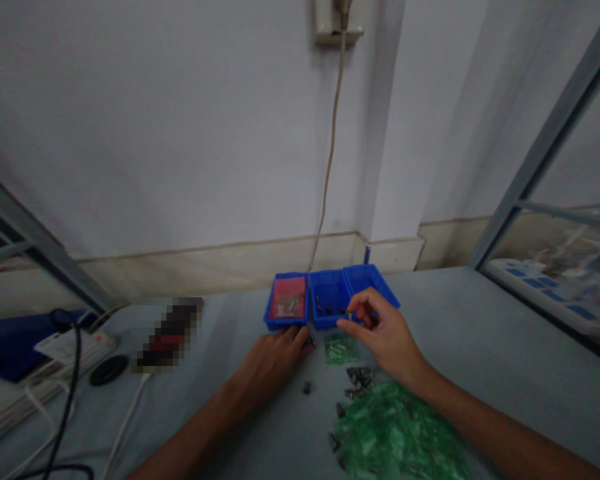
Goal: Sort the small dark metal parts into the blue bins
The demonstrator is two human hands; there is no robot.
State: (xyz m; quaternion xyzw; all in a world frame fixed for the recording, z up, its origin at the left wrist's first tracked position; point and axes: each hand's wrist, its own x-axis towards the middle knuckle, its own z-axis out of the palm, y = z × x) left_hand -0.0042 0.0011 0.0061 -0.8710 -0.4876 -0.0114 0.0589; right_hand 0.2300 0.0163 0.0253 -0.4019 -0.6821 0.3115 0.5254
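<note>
From where I'm standing, the right hand (pixel 349 318) is pinching a small metal screw (pixel 350 315) between thumb and forefinger, holding it above the near edge of the middle blue bin (pixel 332 289). The screw's long axis is running roughly upright, with what looks like its wider end pointing up and its thin shank pointing down; it is too small and blurred for me to see more.

The left hand (pixel 280 350) is resting palm down on the bench (pixel 480 333), its fingers bending just in front of the left blue bin (pixel 267 316). A small dark metal piece (pixel 311 341) is lying at its fingertips, and I cannot tell whether they are gripping it.

The three bins are standing side by side towards the back edge of the bench, the right blue bin (pixel 375 280) sitting partly behind the right hand. The left one is holding a red packet (pixel 289 299), and the middle one is holding a few dark bits of hardware (pixel 320 307).

A small green bag (pixel 340 349) is lying flat between the hands, in front of the middle bin. Nearer the onlooker's side of the view, loose metal fittings (pixel 360 378) are clustering beside a large heap of green plastic bags (pixel 400 433), and a lone dark fitting (pixel 307 387) is sitting apart to their left. Towards the bench's left side, a black disc (pixel 109 370) is lying near a white cable (pixel 125 427).
</note>
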